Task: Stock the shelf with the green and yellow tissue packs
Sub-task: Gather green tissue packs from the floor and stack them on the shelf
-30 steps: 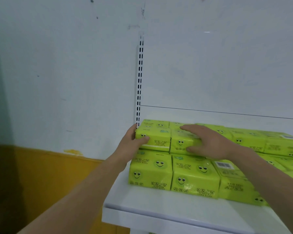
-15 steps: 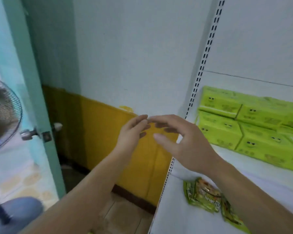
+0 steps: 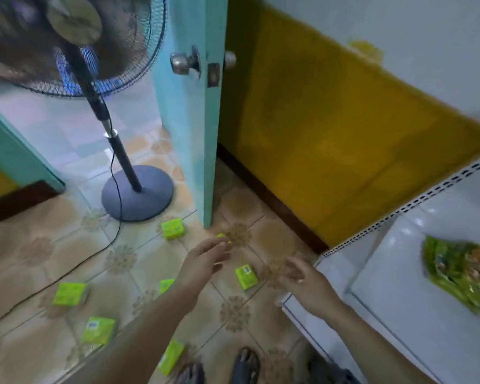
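- Fetching step, likely: left hand [image 3: 203,263] and right hand [image 3: 306,285] are both empty, fingers loose.
- Below them, small green-yellow plastic-wrapped tissue packs [image 3: 173,228] lie scattered on the beige tiled floor [image 3: 39,245]; the nearest pack [image 3: 245,277] lies between the hands.
- Next: stoop, grasp it.

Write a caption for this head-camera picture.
Left hand and right hand, both empty, hover over green tissue packs scattered on tiled floor near a fan.

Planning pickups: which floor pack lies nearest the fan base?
The pack just right of the fan base, near the door's lower corner; every other pack lies farther off.
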Available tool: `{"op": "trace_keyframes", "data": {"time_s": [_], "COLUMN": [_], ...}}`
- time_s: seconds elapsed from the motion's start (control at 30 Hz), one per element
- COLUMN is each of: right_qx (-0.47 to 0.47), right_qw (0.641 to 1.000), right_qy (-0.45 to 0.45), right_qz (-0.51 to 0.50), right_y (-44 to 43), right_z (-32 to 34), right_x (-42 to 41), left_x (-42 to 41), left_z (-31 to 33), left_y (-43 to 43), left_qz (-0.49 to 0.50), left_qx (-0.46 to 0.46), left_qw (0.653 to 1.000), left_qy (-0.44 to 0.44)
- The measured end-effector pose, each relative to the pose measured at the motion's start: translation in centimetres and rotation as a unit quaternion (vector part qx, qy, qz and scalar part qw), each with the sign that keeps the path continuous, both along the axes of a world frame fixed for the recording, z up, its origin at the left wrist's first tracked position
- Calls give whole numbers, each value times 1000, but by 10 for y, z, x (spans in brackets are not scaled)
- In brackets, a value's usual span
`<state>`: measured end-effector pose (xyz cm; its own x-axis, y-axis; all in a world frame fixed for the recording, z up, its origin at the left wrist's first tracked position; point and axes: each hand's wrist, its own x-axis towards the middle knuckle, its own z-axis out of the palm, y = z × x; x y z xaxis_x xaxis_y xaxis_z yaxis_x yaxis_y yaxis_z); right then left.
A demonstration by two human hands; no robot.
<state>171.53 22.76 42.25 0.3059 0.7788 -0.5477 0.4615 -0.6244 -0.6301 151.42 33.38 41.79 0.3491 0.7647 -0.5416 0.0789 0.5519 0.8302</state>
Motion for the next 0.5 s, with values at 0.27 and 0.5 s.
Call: {"op": "trace_keyframes", "data": {"time_s": [0.27,0.5], "right_qx": [-133,-177], "right_qw": [991,982], "right_qy": [-17,-69], "right_qz": [14,10], "right_y": [31,73], "right_z": [-225,-466], "right_x": [9,33], "left_x": [23,71], "left_z": [-176,-383], "left_y": [27,61], "left_qz": [42,58], "left_qx": [-135,-197], "left_qw": [989,977], "left_qy": [52,59]}}
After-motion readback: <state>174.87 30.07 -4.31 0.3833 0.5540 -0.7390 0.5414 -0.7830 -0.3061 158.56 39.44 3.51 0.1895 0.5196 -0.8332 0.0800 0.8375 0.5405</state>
